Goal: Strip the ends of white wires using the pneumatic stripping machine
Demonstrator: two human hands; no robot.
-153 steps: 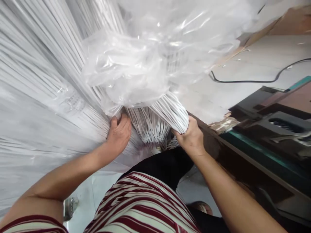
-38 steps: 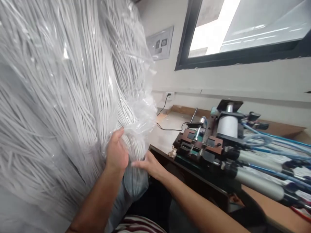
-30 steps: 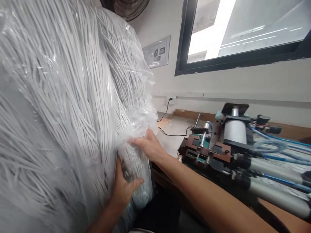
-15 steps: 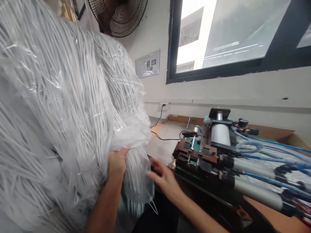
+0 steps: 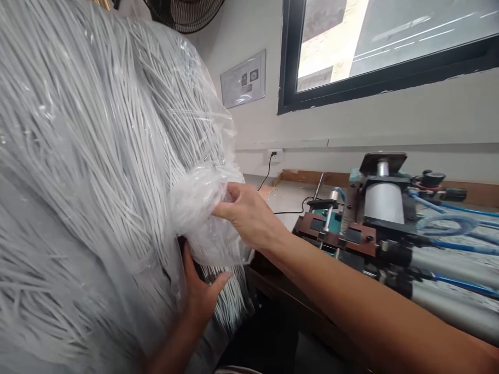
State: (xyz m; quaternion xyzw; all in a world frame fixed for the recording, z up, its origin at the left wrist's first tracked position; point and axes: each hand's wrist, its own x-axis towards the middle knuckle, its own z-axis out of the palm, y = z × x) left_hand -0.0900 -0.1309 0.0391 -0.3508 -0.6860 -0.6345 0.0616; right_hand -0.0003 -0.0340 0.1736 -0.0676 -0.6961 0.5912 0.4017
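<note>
Large bundles of thin white-grey cables (image 5: 117, 130) in clear plastic fill the left side. Near their right edge, a clear plastic bag (image 5: 202, 192) is bunched around a smaller bundle, and loose cable ends (image 5: 232, 301) hang out below it. My right hand (image 5: 245, 213) reaches across from the right and pinches the bag's gathered plastic between thumb and fingers. Lower down, my left hand (image 5: 200, 293) lies against the bundle's left side, thumb spread away. Its fingertips go partly out of sight between the bundles.
A bench machine with metal cylinders (image 5: 384, 202) and blue air hoses (image 5: 448, 223) stands to the right. Behind it are a wall outlet with a plug (image 5: 274, 155), a posted sheet (image 5: 244, 80) and a window (image 5: 331, 52). A fan (image 5: 187, 13) is at the top.
My right hand has moved up and left and taken hold of the bag's plastic. My left hand has let go of the bag's gathered part and slid lower. The view has shifted.
</note>
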